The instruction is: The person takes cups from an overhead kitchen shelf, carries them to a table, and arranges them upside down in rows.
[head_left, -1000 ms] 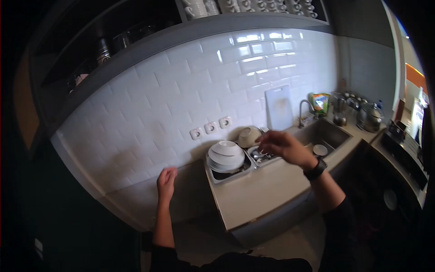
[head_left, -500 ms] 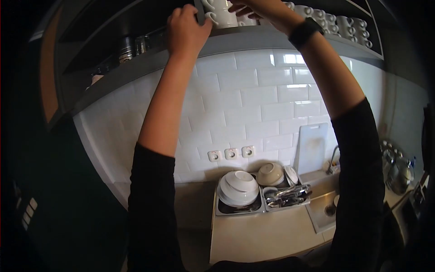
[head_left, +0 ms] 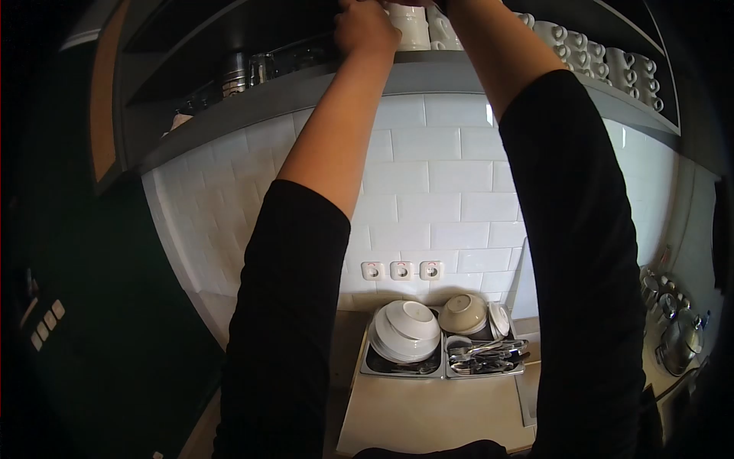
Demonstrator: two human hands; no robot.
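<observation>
My left hand [head_left: 367, 29] is raised to the upper shelf, its fingers curled at the left side of a stacked white mug [head_left: 411, 30], closed on it as far as I can see. The mug's handle is hidden by that hand. Only a sliver of my right hand [head_left: 417, 2] shows at the top edge, over the mugs; its fingers are mostly cut off. Another white mug [head_left: 443, 32] stands just to the right of the stack, near my right forearm.
More stacked white mugs [head_left: 577, 53] line the shelf [head_left: 428, 73] at right; metal canisters [head_left: 235, 75] stand at left. Below, a counter [head_left: 428, 413] holds white bowls [head_left: 405, 336], a beige bowl [head_left: 462, 312] and a cutlery tray [head_left: 485, 371]. Metal pots [head_left: 679, 340] are at far right.
My left hand has moved right and up against the mug stack. My right hand has gone up almost out of view. The whole view has shifted slightly.
</observation>
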